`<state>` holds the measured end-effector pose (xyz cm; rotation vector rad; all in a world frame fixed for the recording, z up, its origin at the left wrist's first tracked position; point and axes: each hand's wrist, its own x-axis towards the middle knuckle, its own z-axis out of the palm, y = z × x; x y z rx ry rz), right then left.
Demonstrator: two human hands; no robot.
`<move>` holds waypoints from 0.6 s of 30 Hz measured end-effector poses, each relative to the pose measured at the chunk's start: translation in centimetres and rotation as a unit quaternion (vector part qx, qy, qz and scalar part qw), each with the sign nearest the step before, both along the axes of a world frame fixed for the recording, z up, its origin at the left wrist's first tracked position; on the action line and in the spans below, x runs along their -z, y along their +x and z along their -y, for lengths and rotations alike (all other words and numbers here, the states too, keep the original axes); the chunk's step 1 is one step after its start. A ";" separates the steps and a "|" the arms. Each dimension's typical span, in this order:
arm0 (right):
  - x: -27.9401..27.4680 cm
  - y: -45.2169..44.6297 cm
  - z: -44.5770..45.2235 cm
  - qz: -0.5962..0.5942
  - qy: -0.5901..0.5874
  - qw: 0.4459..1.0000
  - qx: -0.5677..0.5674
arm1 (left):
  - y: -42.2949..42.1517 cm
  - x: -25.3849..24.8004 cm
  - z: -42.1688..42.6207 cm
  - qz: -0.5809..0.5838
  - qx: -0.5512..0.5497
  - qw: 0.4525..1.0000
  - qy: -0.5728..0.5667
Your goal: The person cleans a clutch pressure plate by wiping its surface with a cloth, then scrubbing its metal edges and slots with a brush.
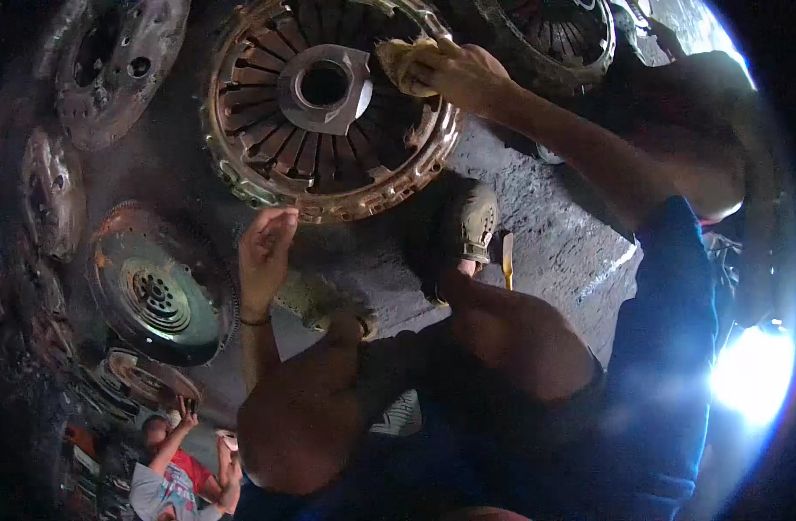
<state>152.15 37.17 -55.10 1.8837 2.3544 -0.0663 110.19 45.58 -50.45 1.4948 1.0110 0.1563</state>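
A large round clutch pressure plate (268, 169) fills the upper middle, its radial spring fingers running in to a pale central ring (348, 89). My right hand (467, 80) reaches over the plate's right side, closed around a crumpled yellowish rag (407, 65). That rag is at the upper right of the plate's face; whether it presses on the metal I cannot tell. At the lower left of the rim is my left hand (268, 247), holding nothing visible. Its fingers are loosely bent, with the tips close to the rim; contact is unclear.
A flywheel (194, 300) and worn discs (111, 78) line the left side. Another pressure plate (580, 43) lies at upper right. On the floor, a yellow-handled tool (507, 260) lies beside my shoe (478, 221). People (177, 473) are at lower left. A bright light (754, 373) glares right.
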 end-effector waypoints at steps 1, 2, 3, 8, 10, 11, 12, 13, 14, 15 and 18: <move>0.0 -0.3 0.7 0.024 0.034 0.999 -0.025 | -0.4 0.2 0.4 -0.006 0.001 1.000 -0.003; -0.3 -1.2 1.9 0.013 0.007 1.000 0.023 | -0.3 0.6 0.3 -0.007 -0.007 1.000 0.002; -1.7 -2.8 2.1 0.001 -0.016 0.998 0.065 | 0.0 0.7 -0.1 0.011 -0.010 1.000 0.011; -2.0 -3.1 -1.5 0.016 -0.088 0.986 0.141 | -0.5 -0.4 -0.4 0.004 -0.032 0.999 -0.015; -1.8 -3.9 -0.9 -0.016 -0.135 0.979 0.152 | -0.2 -0.6 -0.2 0.014 -0.034 0.999 -0.014; -2.2 -4.6 -0.9 -0.034 -0.160 0.975 0.154 | -0.3 -0.7 0.0 0.018 -0.039 0.999 -0.015; -1.5 -3.9 -1.5 -0.043 -0.195 0.971 0.129 | -0.6 -0.8 0.2 0.005 -0.035 0.999 -0.025; -2.8 -3.8 -2.3 -0.059 -0.179 0.968 0.164 | -0.8 -0.8 0.1 -0.004 -0.029 0.999 -0.033; -5.4 -3.3 -3.8 -0.074 -0.162 0.963 0.200 | -0.7 -0.6 -0.1 -0.011 -0.022 0.999 -0.039; -6.7 -2.9 -5.1 -0.088 -0.145 0.958 0.232 | -0.4 0.0 -0.4 0.001 -0.018 1.000 -0.022; -3.9 -1.9 -6.5 -0.024 -0.085 0.976 0.199 | -1.1 0.5 0.5 0.007 -0.014 1.000 -0.014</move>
